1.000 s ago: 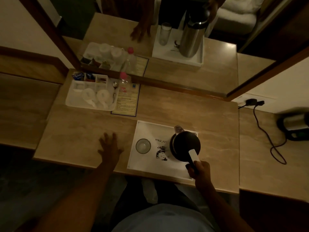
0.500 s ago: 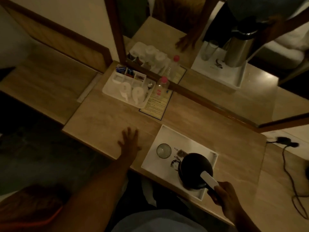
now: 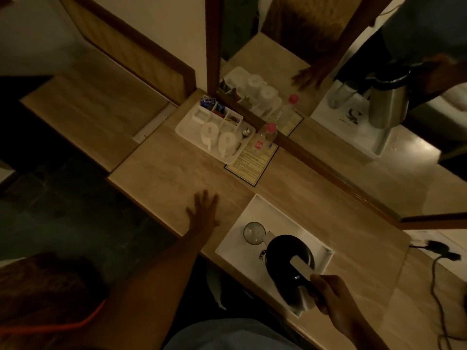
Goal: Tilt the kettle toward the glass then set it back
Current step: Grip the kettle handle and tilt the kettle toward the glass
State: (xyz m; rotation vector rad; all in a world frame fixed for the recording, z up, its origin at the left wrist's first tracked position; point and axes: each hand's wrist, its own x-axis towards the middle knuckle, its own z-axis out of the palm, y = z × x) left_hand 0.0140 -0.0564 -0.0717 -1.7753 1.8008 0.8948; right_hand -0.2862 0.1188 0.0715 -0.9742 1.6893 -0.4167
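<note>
A steel kettle with a black lid point(image 3: 285, 261) is over the white tray point(image 3: 255, 210) near the desk's front edge. My right hand point(image 3: 328, 296) is closed around its handle, whose white strip shows above my fingers. The kettle's spout points at the clear glass point(image 3: 254, 233), which stands upright on the tray just to the kettle's upper left, with the spout almost at its rim. My left hand point(image 3: 204, 210) lies flat on the desk, fingers spread, to the left of the tray, holding nothing.
At the back of the desk stand a white tray of cups and tea sachets point(image 3: 214, 132), a pink-capped bottle point(image 3: 265, 137) and a printed card point(image 3: 252, 162). A mirror point(image 3: 353, 97) runs along the wall. A black cable and plug point(image 3: 439, 256) lie at the right.
The view has swung left and tilted. The kettle has shifted toward the glass, its spout now close to the rim. My left hand stays flat on the desk.
</note>
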